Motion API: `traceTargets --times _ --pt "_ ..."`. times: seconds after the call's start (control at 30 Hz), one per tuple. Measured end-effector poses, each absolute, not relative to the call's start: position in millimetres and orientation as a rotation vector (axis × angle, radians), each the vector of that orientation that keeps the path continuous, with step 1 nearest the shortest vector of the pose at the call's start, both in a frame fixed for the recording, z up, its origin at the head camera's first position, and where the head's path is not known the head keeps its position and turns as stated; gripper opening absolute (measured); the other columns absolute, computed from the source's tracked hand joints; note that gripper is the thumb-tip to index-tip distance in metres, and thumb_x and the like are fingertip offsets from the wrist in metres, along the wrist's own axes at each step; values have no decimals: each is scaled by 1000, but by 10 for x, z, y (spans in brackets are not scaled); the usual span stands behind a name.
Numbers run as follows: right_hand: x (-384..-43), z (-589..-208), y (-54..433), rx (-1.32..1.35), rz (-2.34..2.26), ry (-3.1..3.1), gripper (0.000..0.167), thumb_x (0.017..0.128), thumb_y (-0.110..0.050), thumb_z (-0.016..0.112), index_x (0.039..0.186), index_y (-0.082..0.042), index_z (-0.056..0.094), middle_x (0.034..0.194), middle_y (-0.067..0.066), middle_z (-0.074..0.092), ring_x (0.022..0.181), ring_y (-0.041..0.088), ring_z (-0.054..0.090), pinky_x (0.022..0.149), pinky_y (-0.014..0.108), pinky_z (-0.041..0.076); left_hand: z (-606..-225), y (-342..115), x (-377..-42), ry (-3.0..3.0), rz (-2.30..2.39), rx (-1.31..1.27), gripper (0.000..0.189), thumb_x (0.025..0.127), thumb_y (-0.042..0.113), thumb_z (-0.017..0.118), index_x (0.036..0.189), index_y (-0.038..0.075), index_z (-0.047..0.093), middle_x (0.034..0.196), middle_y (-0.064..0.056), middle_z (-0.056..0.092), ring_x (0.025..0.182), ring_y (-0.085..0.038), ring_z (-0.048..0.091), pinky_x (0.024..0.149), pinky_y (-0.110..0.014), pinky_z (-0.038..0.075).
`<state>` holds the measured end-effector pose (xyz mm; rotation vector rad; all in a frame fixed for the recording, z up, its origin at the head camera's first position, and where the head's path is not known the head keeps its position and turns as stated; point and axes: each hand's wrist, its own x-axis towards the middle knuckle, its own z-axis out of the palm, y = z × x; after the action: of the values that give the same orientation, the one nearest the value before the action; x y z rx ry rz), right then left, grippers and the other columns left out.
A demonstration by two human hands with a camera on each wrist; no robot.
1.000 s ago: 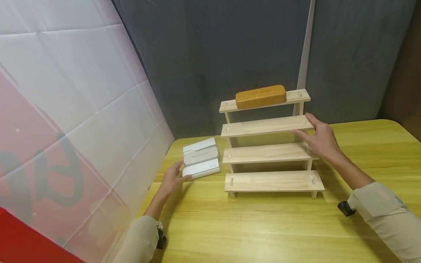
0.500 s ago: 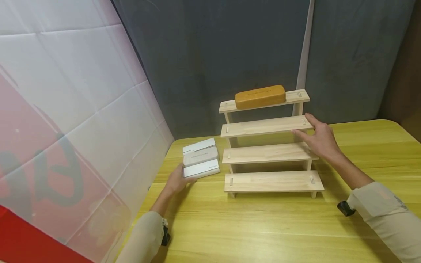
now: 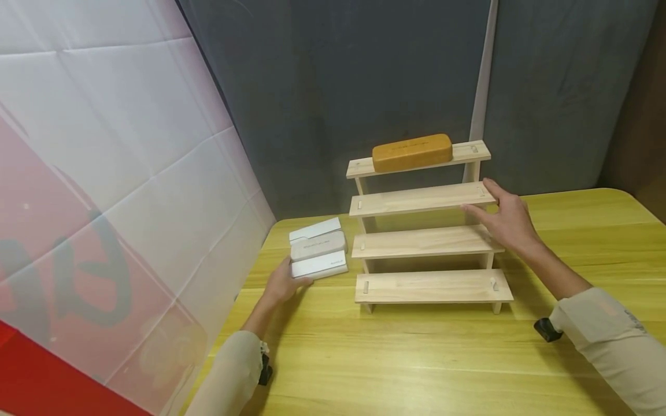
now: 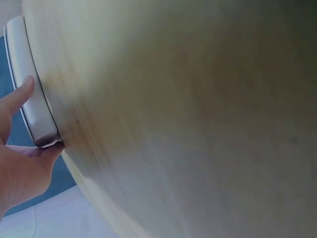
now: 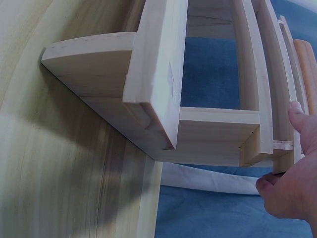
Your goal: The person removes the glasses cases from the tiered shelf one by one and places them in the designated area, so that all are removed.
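A dark grey backdrop (image 3: 333,86) with a pale strip (image 3: 483,75) running down it rises behind a yellow wood-grained table (image 3: 406,364). On the left hangs a creased white-and-pink sheet (image 3: 119,127), a red surface (image 3: 47,378) below.

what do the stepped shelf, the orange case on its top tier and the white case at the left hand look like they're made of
Stepped shelf: pale wood, apparently unvarnished; grain shows on its boards and supports.
Orange case: perhaps leather or imitation leather, going by its smooth, rounded surface with dark lettering.
White case: maybe plastic or a coated covering; smooth with faint sheen, so uncertain.
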<state>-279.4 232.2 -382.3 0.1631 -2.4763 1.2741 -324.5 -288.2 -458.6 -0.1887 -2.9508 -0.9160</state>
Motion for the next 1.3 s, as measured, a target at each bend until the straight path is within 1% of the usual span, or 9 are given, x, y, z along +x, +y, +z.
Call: traceTargets --times 0.2,0.37,0.47,0.6,0.7,0.87,1.1,1.23,1.3 --pt "-2792 -3821 2324 160 1278 -2480 90 103 -39 73 165 4 26 169 28 26 154 50 26 120 68 29 -4587 -2884 -3273 -2957 -918 -160 80 91 15 86 153 -10 42 147 -35 54 136 -51 52 118 -60 39" --pt "-2799 -3826 2327 155 1283 -2474 90 102 -39 74 165 4 26 169 28 26 155 50 25 121 67 28 -4577 -2883 -3303 -2943 -915 -174 73 91 14 85 149 -11 47 143 -35 58 132 -51 55 115 -61 42" --pt "-2800 -3832 2329 155 1283 -2467 89 102 -38 74 165 5 27 169 28 26 155 50 25 122 66 27 -4577 -2877 -3327 -2928 -907 -190 67 89 12 85 143 -12 52 136 -33 62 126 -49 59 112 -60 46" --pt "-2802 -3838 2331 161 1279 -2460 88 102 -37 74 165 5 27 169 29 26 155 50 25 123 66 27 -4581 -2873 -3355 -2922 -897 -174 61 89 11 85 136 -13 54 125 -31 66 116 -45 63 106 -58 50" --pt "-2805 -3842 2331 161 1279 -2460 88 103 -37 74 165 5 27 169 28 26 155 50 25 122 66 27 -4573 -2867 -3369 -2927 -884 -158 60 89 11 84 134 -13 53 123 -31 66 112 -44 63 104 -57 51" --pt "-2804 -3844 2328 155 1282 -2464 89 103 -38 73 165 4 27 170 27 26 155 50 25 122 66 28 -4548 -2857 -3370 -2936 -860 -135 59 91 12 83 134 -13 53 124 -31 66 114 -45 62 105 -58 50" --pt "-2786 -3836 2331 160 1291 -2465 89 103 -39 73 166 3 26 171 26 25 155 49 25 121 67 29 -4531 -2839 -3372 -2940 -836 -118 55 91 14 82 130 -12 54 117 -29 67 107 -43 63 101 -56 52" --pt "-2784 -3836 2337 159 1289 -2464 89 103 -39 73 166 3 26 170 27 25 155 50 25 121 68 29 -4534 -2821 -3394 -2948 -807 -107 55 91 15 82 131 -12 55 117 -28 67 107 -42 64 99 -56 53" --pt "-2785 -3839 2342 156 1289 -2465 89 103 -39 73 166 3 26 170 27 25 155 50 25 120 68 29 -4537 -2819 -3408 -2952 -793 -109 57 91 15 82 133 -12 55 120 -29 67 109 -44 64 101 -56 52"
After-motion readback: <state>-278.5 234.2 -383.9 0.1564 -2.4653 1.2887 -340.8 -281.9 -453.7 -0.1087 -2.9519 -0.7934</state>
